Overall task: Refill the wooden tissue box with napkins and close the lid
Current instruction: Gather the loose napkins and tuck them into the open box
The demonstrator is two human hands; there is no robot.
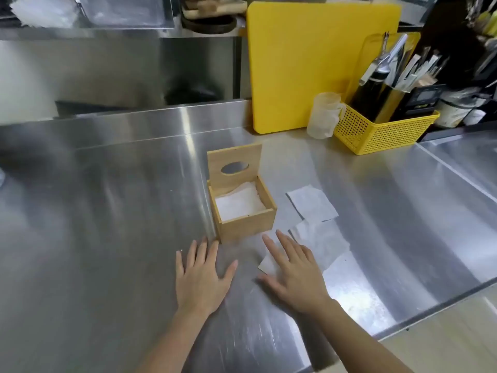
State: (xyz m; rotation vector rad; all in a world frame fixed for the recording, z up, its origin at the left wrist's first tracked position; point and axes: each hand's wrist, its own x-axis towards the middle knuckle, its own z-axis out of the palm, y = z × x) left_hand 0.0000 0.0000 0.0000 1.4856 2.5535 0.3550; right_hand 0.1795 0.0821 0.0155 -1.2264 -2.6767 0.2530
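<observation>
Head view of the refill step. We see the wooden tissue box (pixel 243 211) standing on the steel counter (pixel 107 211), its lid (pixel 234 166) with the oval slot raised upright at the far edge and white napkins (pixel 238 204) already lying inside, well below the rim. Loose napkins lie on the counter to the right of the box: one (pixel 312 201) apart near the far side, others (pixel 320 239) overlapping nearer us. Our left hand (pixel 200 275) rests flat, fingers spread, holding nothing, just in front of the box's near left corner. Our right hand (pixel 291 275) is likewise spread flat and empty, its fingers over the nearest napkin (pixel 266 265). We judge the step to be gathering the loose sheets: we should slide them into one squared stack, pinch it by an edge, lower it level into the box while the left hand steadies the wall, and only then swing the lid down
</observation>
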